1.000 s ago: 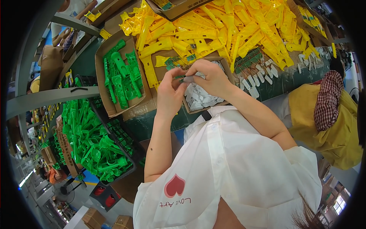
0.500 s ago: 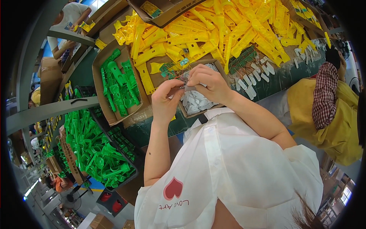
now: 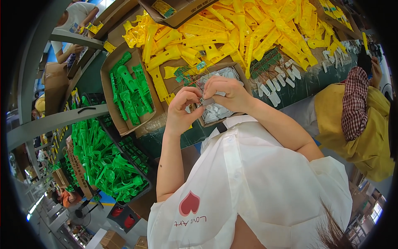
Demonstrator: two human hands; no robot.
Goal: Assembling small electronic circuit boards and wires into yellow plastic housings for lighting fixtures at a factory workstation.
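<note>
My left hand (image 3: 182, 110) and my right hand (image 3: 226, 92) meet above a cardboard box (image 3: 244, 81) of small grey-white parts (image 3: 215, 112). Both pinch one small grey piece (image 3: 206, 101) between their fingertips. Thin wires run from that piece up to a small green circuit board (image 3: 184, 74) lying at the box's far left corner. My white shirt fills the lower middle of the view.
A heap of yellow plastic parts (image 3: 248, 29) covers the bench behind the box. Green plastic parts fill a cardboard tray (image 3: 130, 93) at left and a black crate (image 3: 105, 159) below it. White pieces (image 3: 277, 87) lie in rows at right. A person in yellow (image 3: 360, 124) sits beside me.
My hands have stayed together on the small piece while the view shifted, so they now sit lower over the box. The fingers have turned the piece slightly.
</note>
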